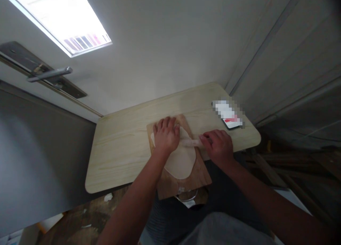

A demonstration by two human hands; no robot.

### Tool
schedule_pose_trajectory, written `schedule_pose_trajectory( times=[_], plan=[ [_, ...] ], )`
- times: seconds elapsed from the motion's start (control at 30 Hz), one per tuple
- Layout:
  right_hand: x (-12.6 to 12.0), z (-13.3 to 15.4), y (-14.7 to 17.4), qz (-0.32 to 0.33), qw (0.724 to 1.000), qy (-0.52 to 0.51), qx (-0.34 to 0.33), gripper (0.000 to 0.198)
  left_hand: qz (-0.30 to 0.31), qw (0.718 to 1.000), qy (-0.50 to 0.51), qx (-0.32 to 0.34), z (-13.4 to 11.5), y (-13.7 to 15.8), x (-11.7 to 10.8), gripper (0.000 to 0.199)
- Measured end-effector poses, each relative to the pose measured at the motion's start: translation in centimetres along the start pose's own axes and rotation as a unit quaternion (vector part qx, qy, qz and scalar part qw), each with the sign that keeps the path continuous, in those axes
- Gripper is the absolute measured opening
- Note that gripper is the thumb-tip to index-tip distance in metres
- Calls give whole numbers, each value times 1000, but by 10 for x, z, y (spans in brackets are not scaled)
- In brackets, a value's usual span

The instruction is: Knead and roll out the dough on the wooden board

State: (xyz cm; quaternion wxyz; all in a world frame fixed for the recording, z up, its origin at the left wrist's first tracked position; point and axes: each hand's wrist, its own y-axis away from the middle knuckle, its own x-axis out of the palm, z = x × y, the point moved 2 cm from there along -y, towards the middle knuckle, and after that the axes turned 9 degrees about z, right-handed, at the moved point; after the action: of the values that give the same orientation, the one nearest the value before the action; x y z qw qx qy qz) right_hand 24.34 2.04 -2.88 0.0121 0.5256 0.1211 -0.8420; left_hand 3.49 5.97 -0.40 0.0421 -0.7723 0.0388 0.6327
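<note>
A flat, rolled-out sheet of pale dough (182, 163) lies on a wooden cutting board (183, 189). Across its upper part runs a light-coloured rolling pin (190, 142). My right hand (218, 147) is closed around the pin's right end, just off the board's right side. Spread over the upper left of the dough is my left hand (167, 134), palm down with fingers stretched out. The pin's left end reaches toward that palm, and whether it passes underneath is hidden.
The board rests on a pale wood-grain table (119, 145) and overhangs its front edge. A phone (227, 113) with a blurred screen lies at the table's right. Behind stands a white door with a metal handle (50, 74) and a bright window (66, 17). My legs are below the board.
</note>
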Motion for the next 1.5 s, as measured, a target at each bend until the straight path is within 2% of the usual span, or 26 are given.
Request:
schedule_pose_trajectory(
  times=[0.37, 0.43, 0.57, 0.7, 0.83, 0.97, 1.17, 1.4, 1.5],
  plan=[
    [1, -8, -16, 37, 999, -29, -8, 48, 14, 1000, 15, -8, 1, -25, 3, 41],
    [-2, -9, -20, 74, 997, -22, -6, 49, 11, 1000, 15, -16, 2, -29, 4, 40],
    [-11, -11, -18, 201, 979, -16, -21, 50, -2, 998, 56, -26, 4, -30, -2, 36],
    [-16, -9, 2, 250, 966, -60, -17, 55, -12, 989, 142, 35, 9, -9, -17, 32],
    [-14, -3, 29, 234, 969, -68, -30, 56, -38, 987, 156, 26, 13, 23, -17, 35],
    [-14, 1, 43, 206, 976, -58, -36, 53, -29, 995, 96, 27, 7, 38, -2, 37],
    [-18, -2, 46, 156, 983, -85, -51, 44, -14, 1000, 12, -10, 0, 30, 0, 44],
    [-17, -17, 53, 101, 990, -95, -27, 37, -12, 1000, 3, -26, -3, 12, 2, 45],
    [-15, -21, 50, 101, 989, -108, -24, 35, -18, 999, 10, -29, -4, 3, 2, 43]
  ],
)
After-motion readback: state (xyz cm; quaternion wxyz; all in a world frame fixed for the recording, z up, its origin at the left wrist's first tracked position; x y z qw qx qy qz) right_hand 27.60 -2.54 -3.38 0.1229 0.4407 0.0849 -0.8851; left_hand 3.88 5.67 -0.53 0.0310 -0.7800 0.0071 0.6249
